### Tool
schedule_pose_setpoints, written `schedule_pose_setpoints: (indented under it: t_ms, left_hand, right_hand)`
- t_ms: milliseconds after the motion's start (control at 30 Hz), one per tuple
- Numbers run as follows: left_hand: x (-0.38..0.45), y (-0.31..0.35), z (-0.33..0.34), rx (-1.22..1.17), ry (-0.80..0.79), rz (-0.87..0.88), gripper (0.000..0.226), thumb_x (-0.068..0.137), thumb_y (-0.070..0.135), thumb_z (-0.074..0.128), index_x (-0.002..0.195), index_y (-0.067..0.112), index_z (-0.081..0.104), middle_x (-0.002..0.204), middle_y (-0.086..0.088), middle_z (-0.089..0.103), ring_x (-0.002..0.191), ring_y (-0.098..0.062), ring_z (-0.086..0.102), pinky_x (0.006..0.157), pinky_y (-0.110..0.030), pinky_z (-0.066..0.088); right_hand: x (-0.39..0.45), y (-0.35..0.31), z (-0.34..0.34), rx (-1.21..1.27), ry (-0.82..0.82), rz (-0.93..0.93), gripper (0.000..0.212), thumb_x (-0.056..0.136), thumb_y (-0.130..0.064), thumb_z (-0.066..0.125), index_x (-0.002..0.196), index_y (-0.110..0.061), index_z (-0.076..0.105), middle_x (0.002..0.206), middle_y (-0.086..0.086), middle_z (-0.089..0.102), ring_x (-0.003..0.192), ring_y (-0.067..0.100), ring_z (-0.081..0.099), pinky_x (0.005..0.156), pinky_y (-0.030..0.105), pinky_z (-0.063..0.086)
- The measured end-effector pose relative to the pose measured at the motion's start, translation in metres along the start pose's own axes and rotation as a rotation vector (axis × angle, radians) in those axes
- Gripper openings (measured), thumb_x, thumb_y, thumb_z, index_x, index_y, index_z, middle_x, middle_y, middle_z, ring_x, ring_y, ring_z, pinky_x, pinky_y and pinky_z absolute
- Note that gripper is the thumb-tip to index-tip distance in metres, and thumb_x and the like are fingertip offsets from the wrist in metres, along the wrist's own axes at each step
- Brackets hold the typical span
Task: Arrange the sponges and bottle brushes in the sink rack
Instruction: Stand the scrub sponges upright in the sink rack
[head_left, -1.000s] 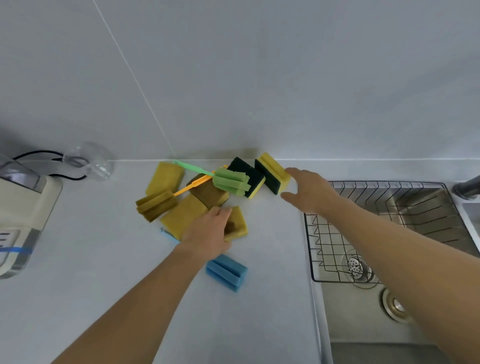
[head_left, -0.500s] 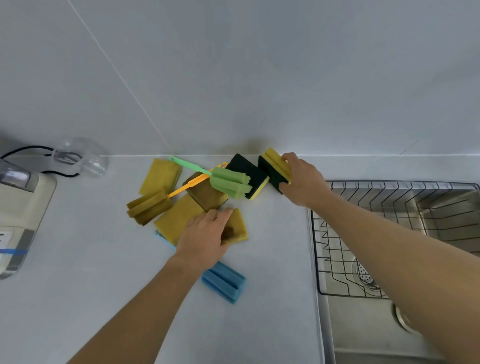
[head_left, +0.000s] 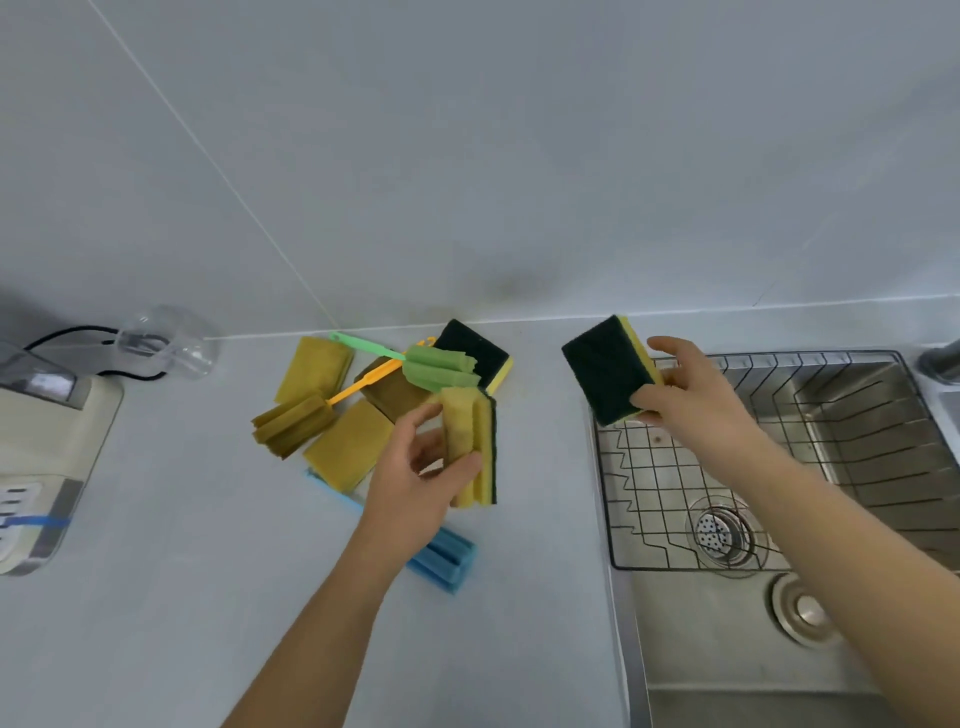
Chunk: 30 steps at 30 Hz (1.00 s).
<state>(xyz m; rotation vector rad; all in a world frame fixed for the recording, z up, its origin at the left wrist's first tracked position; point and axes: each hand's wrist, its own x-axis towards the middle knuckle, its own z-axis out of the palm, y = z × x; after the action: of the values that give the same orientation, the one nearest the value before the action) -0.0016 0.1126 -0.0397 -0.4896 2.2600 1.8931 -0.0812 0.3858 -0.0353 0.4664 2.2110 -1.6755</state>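
Left of the wire sink rack (head_left: 670, 499), most sponges and the bottle brushes (head_left: 436, 366) lie piled on the counter. Your left hand (head_left: 415, 483) pinches a yellow sponge (head_left: 470, 447) raised over that pile. Your right hand (head_left: 691, 395) grips a dark-faced sponge (head_left: 605, 371) at the rack's left rim. Dropped flat, it may slip through the wide wires.
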Motion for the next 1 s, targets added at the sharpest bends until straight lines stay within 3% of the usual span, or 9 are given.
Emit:
schedule_pose_setpoints:
  t_ms: [67,267,533,633,800,900,1000]
  left_hand:
    - [-0.010,0.005,0.012,-0.196,-0.011,-0.059,0.047,0.084,0.011,0.071,0.121,0.034,0.055,0.103,0.004,0.073,0.099,-0.011,0.068,0.071,-0.020,0.055]
    - [-0.029,0.004,0.042,-0.474,-0.064,-0.227,0.034,0.092,0.018,0.059,0.126,0.025,0.056,0.123,-0.004,0.066,0.109,-0.022,0.065,0.082,-0.038,0.054]
    - [-0.046,0.006,0.077,-0.798,-0.171,-0.407,0.050,0.087,0.048,0.054,0.126,0.017,0.060,0.122,-0.016,0.065,0.114,-0.035,0.061,0.090,-0.052,0.052]
    - [-0.048,0.010,0.088,-0.771,-0.161,-0.435,0.051,0.078,0.043,0.062,0.120,0.014,0.062,0.114,-0.018,0.069,0.108,-0.036,0.063,0.087,-0.053,0.053]
    - [-0.038,0.012,0.106,-0.595,-0.128,-0.456,0.023,0.091,0.023,0.060,0.111,0.012,0.065,0.105,-0.013,0.072,0.101,-0.029,0.066,0.074,-0.043,0.057]
    - [-0.030,0.012,0.117,-0.427,-0.119,-0.403,0.021,0.091,0.022,0.061,0.110,0.015,0.067,0.103,-0.007,0.074,0.102,-0.023,0.067,0.078,-0.036,0.056]
    - [-0.019,0.012,0.135,-0.283,-0.093,-0.343,0.025,0.090,0.023,0.064,0.113,0.015,0.065,0.103,-0.004,0.074,0.098,-0.018,0.069,0.084,-0.034,0.055]
  right_hand:
    - [-0.014,0.011,-0.014,0.179,-0.008,0.036,0.063,0.085,0.005,0.058,0.140,-0.024,0.043,0.115,0.014,0.062,0.100,0.029,0.068,0.086,0.042,0.057]
    - [-0.045,0.042,-0.043,0.474,-0.072,0.154,0.047,0.090,0.008,0.048,0.133,-0.013,0.049,0.125,0.018,0.058,0.107,0.034,0.064,0.084,0.040,0.055]
    - [-0.074,0.074,-0.071,0.680,-0.158,0.194,0.050,0.085,0.014,0.036,0.125,-0.011,0.053,0.126,0.021,0.057,0.115,0.041,0.059,0.083,0.044,0.059]
    - [-0.080,0.084,-0.081,0.764,-0.193,0.188,0.055,0.084,0.013,0.032,0.128,-0.012,0.054,0.125,0.021,0.060,0.113,0.040,0.060,0.083,0.044,0.060]
    - [-0.076,0.101,-0.093,0.830,-0.189,0.205,0.048,0.085,-0.004,0.047,0.133,-0.008,0.050,0.122,0.020,0.061,0.108,0.035,0.062,0.079,0.041,0.061]
    - [-0.070,0.110,-0.100,0.742,-0.119,0.212,0.036,0.087,-0.006,0.052,0.123,-0.006,0.056,0.115,0.018,0.065,0.099,0.030,0.067,0.076,0.038,0.061]
    - [-0.057,0.120,-0.110,0.625,-0.004,0.211,0.029,0.092,-0.002,0.052,0.118,-0.006,0.060,0.117,0.019,0.068,0.104,0.032,0.067,0.088,0.044,0.054]
